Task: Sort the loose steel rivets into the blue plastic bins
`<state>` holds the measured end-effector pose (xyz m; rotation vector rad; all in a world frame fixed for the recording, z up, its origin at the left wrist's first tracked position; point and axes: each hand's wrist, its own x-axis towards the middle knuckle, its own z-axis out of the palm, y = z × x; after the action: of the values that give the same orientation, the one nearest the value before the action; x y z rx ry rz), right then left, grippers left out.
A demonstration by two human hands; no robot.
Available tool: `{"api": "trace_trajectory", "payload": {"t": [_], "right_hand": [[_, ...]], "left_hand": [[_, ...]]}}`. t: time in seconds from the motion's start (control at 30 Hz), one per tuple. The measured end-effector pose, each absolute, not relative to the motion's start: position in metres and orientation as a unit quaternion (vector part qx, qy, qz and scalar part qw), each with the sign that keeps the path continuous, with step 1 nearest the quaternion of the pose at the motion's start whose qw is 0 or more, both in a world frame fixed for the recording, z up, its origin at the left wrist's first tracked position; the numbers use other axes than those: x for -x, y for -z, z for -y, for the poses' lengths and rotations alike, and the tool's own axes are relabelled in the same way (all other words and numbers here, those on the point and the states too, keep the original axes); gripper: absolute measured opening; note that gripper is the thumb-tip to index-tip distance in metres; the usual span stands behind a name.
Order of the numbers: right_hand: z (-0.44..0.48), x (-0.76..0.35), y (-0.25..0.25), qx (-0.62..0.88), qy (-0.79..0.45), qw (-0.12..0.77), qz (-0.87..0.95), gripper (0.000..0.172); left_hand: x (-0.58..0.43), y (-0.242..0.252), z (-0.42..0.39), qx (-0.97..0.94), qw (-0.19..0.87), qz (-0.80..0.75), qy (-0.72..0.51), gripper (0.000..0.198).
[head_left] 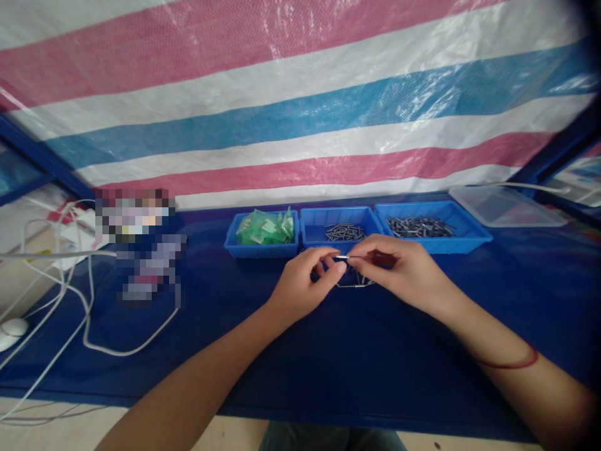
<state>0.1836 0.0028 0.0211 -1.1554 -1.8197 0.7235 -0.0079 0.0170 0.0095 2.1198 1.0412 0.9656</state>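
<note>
In front of the blue bins, my left hand [303, 285] and my right hand [408, 272] meet fingertip to fingertip. Between them is a thin, shiny metal rod [341, 257], pinched by the left fingers at one end and the right fingers at the other. Its exact kind is too small to make out. Beneath the hands, several slim metal pieces [355, 285] lie on the blue table [361, 357], partly hidden by the fingers. Just behind, the middle bin [307, 228] holds short metal pins [345, 232].
The right bin [474, 235] contains more metal pins; the left bin [241, 250] holds green plastic packets [265, 227]. A clear plastic lid [507, 207] lies at the back right. White cables [89, 313] loop across the left side. Striped sheeting [282, 125] hangs behind the table.
</note>
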Motion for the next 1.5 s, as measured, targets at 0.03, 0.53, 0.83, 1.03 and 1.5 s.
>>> {"api": "trace_trajectory", "payload": {"t": [0.03, 0.53, 0.83, 1.03, 1.5], "right_hand": [[-0.002, -0.184, -0.022, 0.459, -0.282, 0.413, 0.734, 0.017], [-0.001, -0.172, -0.018, 0.480, -0.327, 0.524, 0.623, 0.016], [0.002, -0.173, -0.018, 0.462, -0.251, 0.457, 0.717, 0.015], [0.000, -0.175, -0.018, 0.451, -0.240, 0.470, 0.720, 0.013], [-0.018, -0.217, -0.023, 0.623, -0.039, 0.409, 0.666, 0.023]], "left_hand": [[0.008, -0.011, -0.017, -0.792, 0.296, -0.395, -0.361, 0.023], [0.004, -0.008, -0.015, -0.744, 0.406, -0.393, -0.357, 0.025], [0.006, -0.003, -0.019, -0.765, 0.396, -0.367, -0.350, 0.021], [0.008, -0.006, -0.020, -0.745, 0.380, -0.390, -0.386, 0.018], [0.015, -0.007, -0.021, -0.891, 0.135, -0.353, -0.252, 0.024]]}}
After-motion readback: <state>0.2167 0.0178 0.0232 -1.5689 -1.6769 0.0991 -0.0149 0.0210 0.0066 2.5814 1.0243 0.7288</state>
